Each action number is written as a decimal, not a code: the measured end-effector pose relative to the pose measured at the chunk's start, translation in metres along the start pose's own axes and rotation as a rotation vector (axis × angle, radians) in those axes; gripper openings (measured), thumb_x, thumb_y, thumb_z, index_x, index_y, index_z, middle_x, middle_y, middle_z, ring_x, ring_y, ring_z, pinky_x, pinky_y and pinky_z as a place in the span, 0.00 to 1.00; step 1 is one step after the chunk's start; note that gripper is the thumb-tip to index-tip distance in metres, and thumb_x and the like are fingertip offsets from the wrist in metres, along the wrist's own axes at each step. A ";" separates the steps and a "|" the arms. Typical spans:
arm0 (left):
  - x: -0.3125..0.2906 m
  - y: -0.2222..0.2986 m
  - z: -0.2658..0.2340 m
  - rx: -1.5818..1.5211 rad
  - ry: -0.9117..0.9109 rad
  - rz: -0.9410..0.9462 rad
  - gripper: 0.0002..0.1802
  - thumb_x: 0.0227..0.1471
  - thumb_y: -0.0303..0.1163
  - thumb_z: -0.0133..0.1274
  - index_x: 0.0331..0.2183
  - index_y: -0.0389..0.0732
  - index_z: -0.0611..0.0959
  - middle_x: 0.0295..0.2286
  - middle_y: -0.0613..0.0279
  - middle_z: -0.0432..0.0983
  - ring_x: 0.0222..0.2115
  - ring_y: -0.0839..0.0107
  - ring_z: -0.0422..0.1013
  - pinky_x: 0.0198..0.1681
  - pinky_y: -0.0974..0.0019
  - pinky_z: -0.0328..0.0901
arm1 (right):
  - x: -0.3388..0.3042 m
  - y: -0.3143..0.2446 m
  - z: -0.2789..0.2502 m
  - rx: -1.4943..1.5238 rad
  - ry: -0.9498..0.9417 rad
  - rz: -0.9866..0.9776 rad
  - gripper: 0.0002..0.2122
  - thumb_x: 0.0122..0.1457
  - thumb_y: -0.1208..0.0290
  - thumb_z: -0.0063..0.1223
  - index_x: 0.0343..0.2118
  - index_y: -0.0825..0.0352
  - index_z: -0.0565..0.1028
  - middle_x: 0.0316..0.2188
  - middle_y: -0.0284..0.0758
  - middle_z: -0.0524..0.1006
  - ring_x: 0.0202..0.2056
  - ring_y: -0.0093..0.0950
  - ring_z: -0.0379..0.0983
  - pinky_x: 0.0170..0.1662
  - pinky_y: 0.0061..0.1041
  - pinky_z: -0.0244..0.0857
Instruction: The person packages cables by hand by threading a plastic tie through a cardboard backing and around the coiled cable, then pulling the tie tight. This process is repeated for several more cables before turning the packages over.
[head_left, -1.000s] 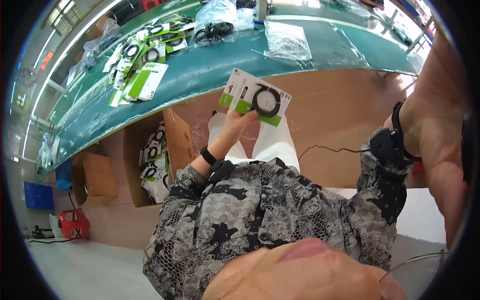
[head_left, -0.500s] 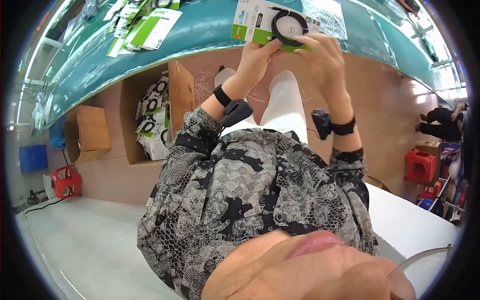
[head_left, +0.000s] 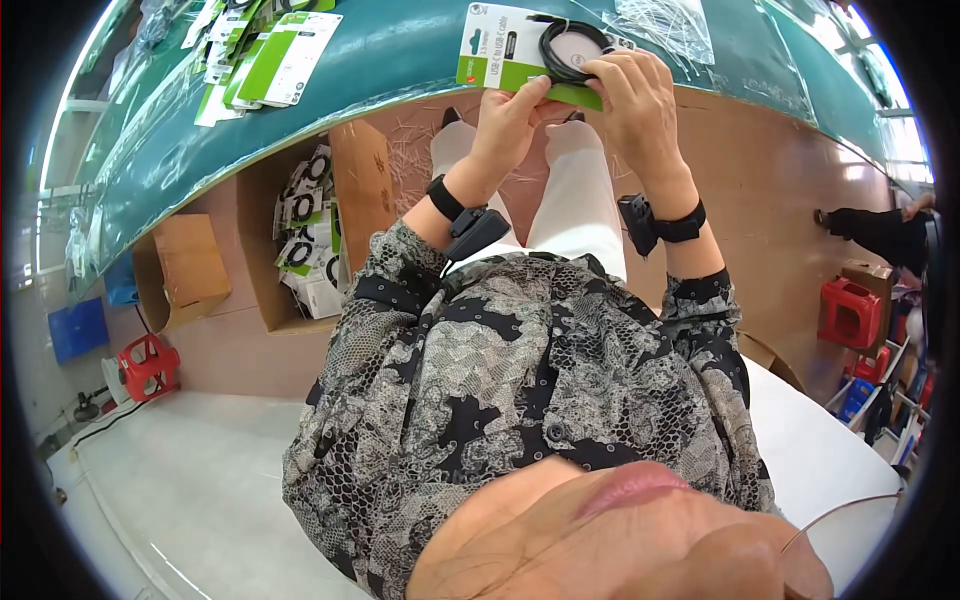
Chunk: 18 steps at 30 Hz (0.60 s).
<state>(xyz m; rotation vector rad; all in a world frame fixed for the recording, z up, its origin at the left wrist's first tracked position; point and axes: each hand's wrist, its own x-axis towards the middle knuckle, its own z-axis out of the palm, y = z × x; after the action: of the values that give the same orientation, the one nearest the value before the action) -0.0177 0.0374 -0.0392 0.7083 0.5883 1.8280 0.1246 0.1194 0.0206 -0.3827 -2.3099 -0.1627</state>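
Head view: left hand (head_left: 506,125) pinches the carded cable (head_left: 520,56) by its lower edge; right hand (head_left: 638,105) curls against the coil (head_left: 547,52), grip unclear. Packs (head_left: 283,60) crowd the worktop (head_left: 395,55) left of that carded cable!

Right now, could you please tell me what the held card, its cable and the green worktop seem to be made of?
Card: probably paperboard with a smooth printed finish; it looks thin, flat and crisp-edged. Cable: black, likely plastic- or rubber-sheathed, bending into a round coil; its fine texture is too small to tell. Worktop: perhaps vinyl sheeting, glossy, as bright reflections suggest.
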 end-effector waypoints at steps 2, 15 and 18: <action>-0.001 -0.003 -0.004 0.005 0.011 -0.006 0.13 0.58 0.27 0.43 0.43 0.31 0.73 0.39 0.56 0.74 0.39 0.67 0.73 0.44 0.63 0.72 | -0.001 0.001 0.002 0.008 -0.025 -0.006 0.12 0.45 0.76 0.58 0.36 0.62 0.75 0.33 0.30 0.74 0.40 0.30 0.69 0.47 0.32 0.59; -0.009 -0.013 0.000 0.118 0.027 -0.074 0.11 0.57 0.24 0.44 0.42 0.31 0.75 0.38 0.56 0.74 0.38 0.69 0.74 0.45 0.65 0.70 | -0.011 -0.003 0.010 0.233 -0.066 0.120 0.11 0.46 0.78 0.55 0.36 0.63 0.74 0.29 0.30 0.74 0.39 0.29 0.69 0.53 0.36 0.56; -0.008 -0.020 -0.006 0.101 0.023 -0.077 0.11 0.57 0.24 0.45 0.42 0.31 0.75 0.38 0.56 0.75 0.38 0.69 0.74 0.45 0.65 0.70 | -0.013 -0.003 0.011 0.232 -0.082 0.095 0.11 0.46 0.80 0.55 0.35 0.64 0.75 0.29 0.31 0.73 0.37 0.30 0.69 0.54 0.37 0.56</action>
<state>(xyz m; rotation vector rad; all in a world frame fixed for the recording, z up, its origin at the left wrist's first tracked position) -0.0064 0.0358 -0.0584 0.7230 0.7182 1.7469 0.1247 0.1165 0.0038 -0.3853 -2.3533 0.1697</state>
